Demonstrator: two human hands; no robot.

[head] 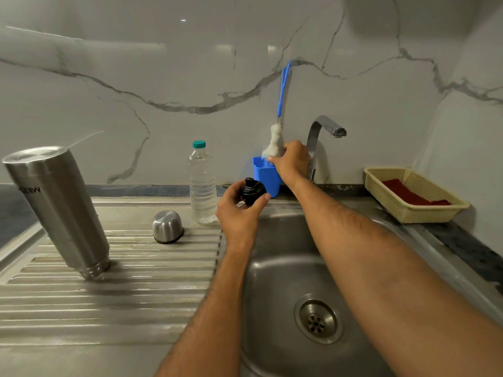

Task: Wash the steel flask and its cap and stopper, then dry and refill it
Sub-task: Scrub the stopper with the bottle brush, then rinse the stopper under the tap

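You are at the washing part, and it looks like the stopper's turn. Your left hand (239, 210), in the middle of the frame, curls its fingers round the small black plastic stopper (251, 191). Your right hand (292, 161) reaches into the blue plastic cup (265, 176) by the bent steel tap (324, 131), its fingers closing on the white fluffy brush with the long blue handle (273, 144).

Next, you likely need to lift the brush out and scrub the stopper over the steel sink (272, 281).

The tall steel flask (58, 210) stands upside down at the left on the ribbed steel surface (122, 289), and the round steel cap (167, 226) sits near it. The flask has upside-down letters, too blurry to read. The clear water bottle with a green lid (202, 183) shows no label.
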